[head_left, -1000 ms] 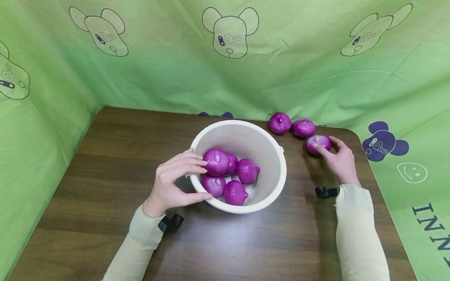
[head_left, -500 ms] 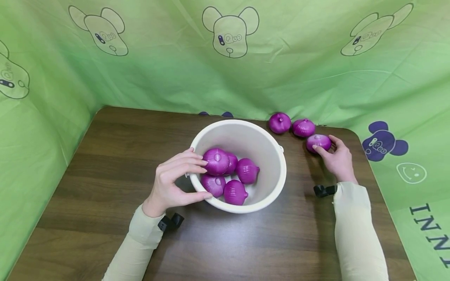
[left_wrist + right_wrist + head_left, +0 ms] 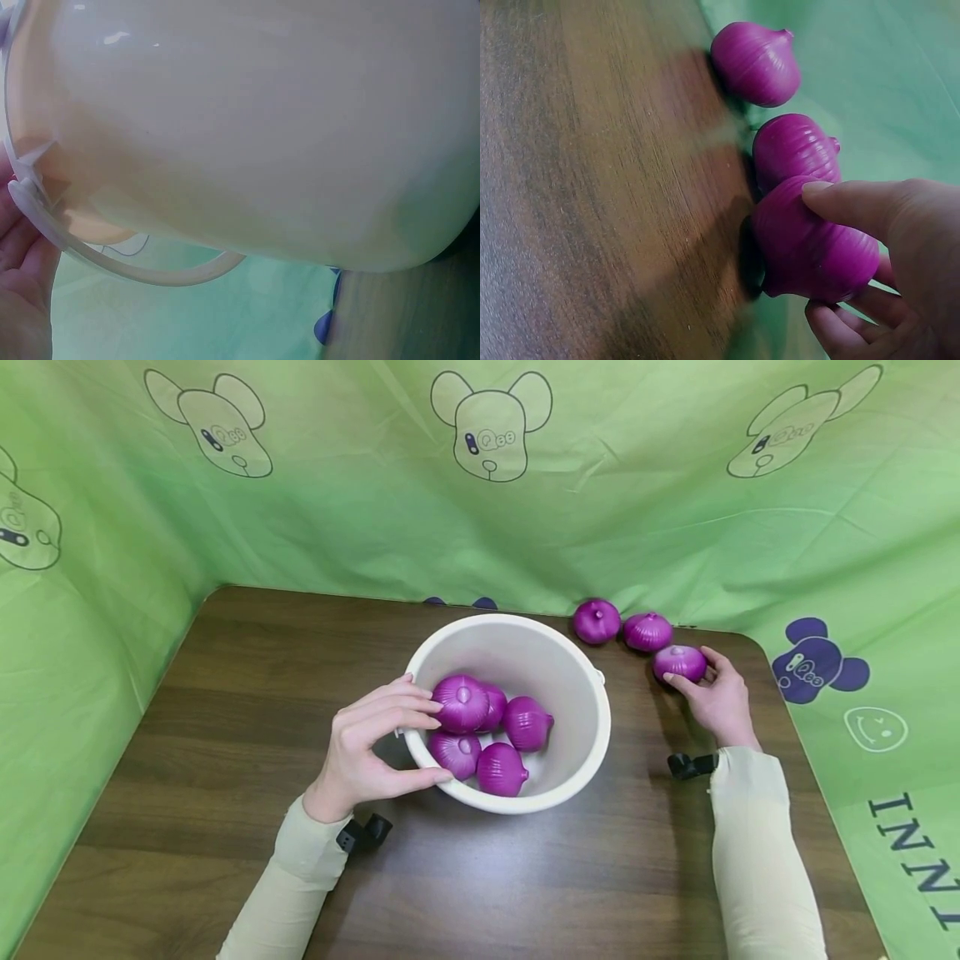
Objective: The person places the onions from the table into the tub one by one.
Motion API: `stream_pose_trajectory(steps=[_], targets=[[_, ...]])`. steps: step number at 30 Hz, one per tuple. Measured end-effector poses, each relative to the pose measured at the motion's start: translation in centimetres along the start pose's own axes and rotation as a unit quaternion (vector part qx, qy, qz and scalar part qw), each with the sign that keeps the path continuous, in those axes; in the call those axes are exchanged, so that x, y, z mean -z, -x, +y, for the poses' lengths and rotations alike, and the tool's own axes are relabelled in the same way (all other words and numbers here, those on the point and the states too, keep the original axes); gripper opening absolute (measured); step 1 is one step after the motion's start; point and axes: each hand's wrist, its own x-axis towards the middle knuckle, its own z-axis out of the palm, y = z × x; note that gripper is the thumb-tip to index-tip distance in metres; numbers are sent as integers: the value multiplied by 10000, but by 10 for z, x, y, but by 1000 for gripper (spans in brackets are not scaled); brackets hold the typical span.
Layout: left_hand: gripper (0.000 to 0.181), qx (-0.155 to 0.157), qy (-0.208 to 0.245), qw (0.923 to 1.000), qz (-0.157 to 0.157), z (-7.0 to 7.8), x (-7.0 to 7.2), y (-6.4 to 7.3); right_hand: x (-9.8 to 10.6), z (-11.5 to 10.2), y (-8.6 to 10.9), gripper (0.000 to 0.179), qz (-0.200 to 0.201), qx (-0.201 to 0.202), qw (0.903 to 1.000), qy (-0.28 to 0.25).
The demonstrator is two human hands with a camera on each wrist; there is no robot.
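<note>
My left hand grips the left rim of a white bucket, fingers over the edge and thumb along the near side. Inside the bucket lie several purple onions. At the right, my right hand holds another purple onion between thumb and fingers, low at the table. The right wrist view shows this onion with the thumb on its upper side and fingers beneath. The bucket's outer wall fills most of the left wrist view, its handle hanging below the rim.
Two more onions, one by the back edge and one beside the held onion, sit on the brown wooden table. A green printed curtain hangs close behind the table and along both sides.
My right hand has shifted slightly left, and its thumb sits lower on the onion, which stays in nearly the same place. My left hand and the bucket have not moved.
</note>
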Motion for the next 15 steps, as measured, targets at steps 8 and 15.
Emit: stream_pose_trajectory(steps=[8, 15], targets=[[44, 4, -22, 10000, 1, 1, 0, 0, 0, -1, -1, 82, -59, 9, 10000, -46], [43, 12, -23, 10000, 6, 0, 0, 0, 1, -3, 0, 83, -51, -12, 10000, -48]])
